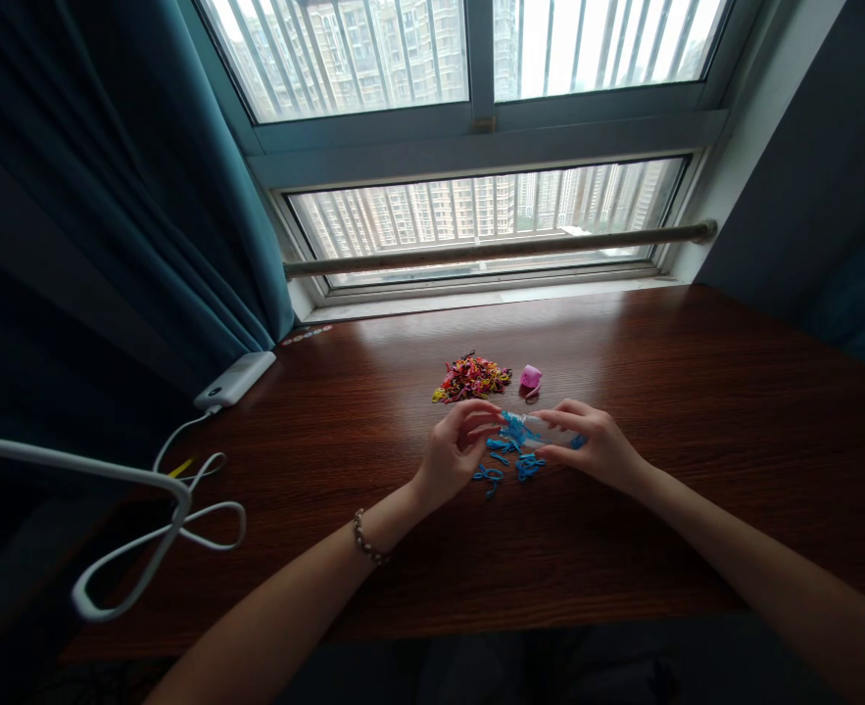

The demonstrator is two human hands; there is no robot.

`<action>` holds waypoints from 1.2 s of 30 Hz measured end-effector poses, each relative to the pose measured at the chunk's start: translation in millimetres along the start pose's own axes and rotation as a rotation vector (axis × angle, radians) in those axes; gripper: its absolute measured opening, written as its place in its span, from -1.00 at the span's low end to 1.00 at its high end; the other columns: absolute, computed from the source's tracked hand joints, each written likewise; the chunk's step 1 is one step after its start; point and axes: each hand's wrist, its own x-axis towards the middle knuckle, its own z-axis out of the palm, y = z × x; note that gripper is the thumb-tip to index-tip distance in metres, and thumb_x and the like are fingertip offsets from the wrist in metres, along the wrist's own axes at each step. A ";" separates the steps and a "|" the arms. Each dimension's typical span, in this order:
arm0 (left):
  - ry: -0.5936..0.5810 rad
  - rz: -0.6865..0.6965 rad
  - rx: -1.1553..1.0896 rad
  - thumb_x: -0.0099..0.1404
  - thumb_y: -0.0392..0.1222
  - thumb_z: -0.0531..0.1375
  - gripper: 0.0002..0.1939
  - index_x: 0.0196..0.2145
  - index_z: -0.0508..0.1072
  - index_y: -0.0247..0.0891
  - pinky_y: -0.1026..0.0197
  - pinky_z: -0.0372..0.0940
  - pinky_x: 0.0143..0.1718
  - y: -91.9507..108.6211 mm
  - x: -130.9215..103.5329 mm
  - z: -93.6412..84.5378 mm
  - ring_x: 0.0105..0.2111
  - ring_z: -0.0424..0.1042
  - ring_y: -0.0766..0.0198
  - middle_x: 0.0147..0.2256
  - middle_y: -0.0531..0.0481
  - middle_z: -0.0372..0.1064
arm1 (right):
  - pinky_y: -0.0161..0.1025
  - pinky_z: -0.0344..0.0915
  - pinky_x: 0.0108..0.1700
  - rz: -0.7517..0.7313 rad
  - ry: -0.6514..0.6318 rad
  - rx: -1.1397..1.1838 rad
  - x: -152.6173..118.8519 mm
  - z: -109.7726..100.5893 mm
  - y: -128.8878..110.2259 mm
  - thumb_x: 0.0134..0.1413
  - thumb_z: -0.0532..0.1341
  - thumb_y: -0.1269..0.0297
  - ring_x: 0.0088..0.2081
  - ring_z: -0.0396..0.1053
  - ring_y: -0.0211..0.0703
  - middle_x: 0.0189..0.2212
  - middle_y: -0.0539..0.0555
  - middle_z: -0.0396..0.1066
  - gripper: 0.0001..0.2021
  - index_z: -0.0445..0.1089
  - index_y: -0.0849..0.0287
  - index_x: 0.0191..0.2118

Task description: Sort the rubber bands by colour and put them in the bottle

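Both bare forearms (307, 587) are tapering toward the left grip (450, 450) and the right grip (598, 446); the left wrist (395, 507) is wearing a bracelet (365, 541) of small, rounded beads, mixing dark brown with paler tones.

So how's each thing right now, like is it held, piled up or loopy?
Clear container: held sideways, blue showing at both ends
Right hand: fingers closed around the container
Left hand: fingers bent, at the container's other end
Blue strings: loose, in small clumps
Colourful pile: heaped up
Pink item: apart from the pile
Curtain: gathered aside
White cord: looped
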 end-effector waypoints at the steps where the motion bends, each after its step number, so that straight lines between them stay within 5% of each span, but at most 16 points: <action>1: 0.019 0.005 0.001 0.16 -0.35 0.14 -0.72 -0.14 0.25 -0.27 0.12 0.36 -0.10 -0.3 0.5 0.3 -0.15 0.38 0.23 -0.16 -0.11 0.27 | -0.27 0.28 -0.29 -0.002 -0.001 0.007 0.0 0.0 0.0 -0.08 0.22 0.04 -0.34 0.33 -0.18 -0.35 0.08 0.35 -0.60 0.40 0.11 -0.11; 8: 0.142 0.107 0.280 0.07 -0.27 0.25 -0.80 -0.30 0.39 -0.28 0.26 0.39 -0.30 0.9 6.8 -6.2 -0.22 0.32 0.28 -0.21 -0.06 0.21 | -0.27 0.28 -0.26 -0.032 -0.027 0.055 -0.3 -0.7 -0.4 -0.07 0.23 0.09 -0.32 0.32 -0.19 -0.33 0.07 0.34 -0.61 0.38 0.11 -0.09; 18: 0.114 0.113 0.225 0.13 -0.25 0.20 -0.84 -0.29 0.41 -0.28 0.23 0.37 -0.24 6.0 0.9 -1.5 -0.25 0.38 0.28 -0.23 -0.09 0.33 | -0.25 0.30 -0.26 -0.042 -0.038 0.077 0.1 -1.8 -1.6 -0.07 0.23 0.09 -0.31 0.33 -0.18 -0.33 0.08 0.36 -0.60 0.38 0.10 -0.08; 25: 0.030 0.244 0.410 0.16 -0.24 0.18 -0.91 -0.40 0.50 -0.23 0.21 0.33 -0.27 7.8 3.2 -5.1 -0.30 0.38 0.29 -0.31 -0.06 0.37 | -0.25 0.31 -0.25 -0.074 -0.046 0.077 0.4 -2.5 -3.8 -0.07 0.23 0.10 -0.32 0.34 -0.18 -0.32 0.09 0.36 -0.60 0.37 0.10 -0.07; 31: 0.109 0.206 0.403 0.13 -0.27 0.21 -0.89 -0.33 0.47 -0.24 0.21 0.33 -0.22 5.8 3.3 -6.7 -0.26 0.36 0.28 -0.23 -0.08 0.33 | -0.27 0.29 -0.24 -0.046 -0.052 0.087 0.0 -2.5 -3.1 -0.06 0.22 0.10 -0.31 0.34 -0.18 -0.29 0.10 0.36 -0.61 0.37 0.11 -0.07; 36: 0.130 0.153 0.300 0.12 -0.21 0.22 -0.65 -0.11 0.35 -0.24 0.11 0.28 -0.06 5.4 5.7 -5.5 -0.04 0.26 0.15 -0.05 -0.16 0.22 | -0.27 0.29 -0.25 -0.028 0.010 0.151 0.2 -3.3 -1.7 -0.04 0.20 0.08 -0.30 0.35 -0.16 -0.30 0.10 0.38 -0.61 0.36 0.13 -0.08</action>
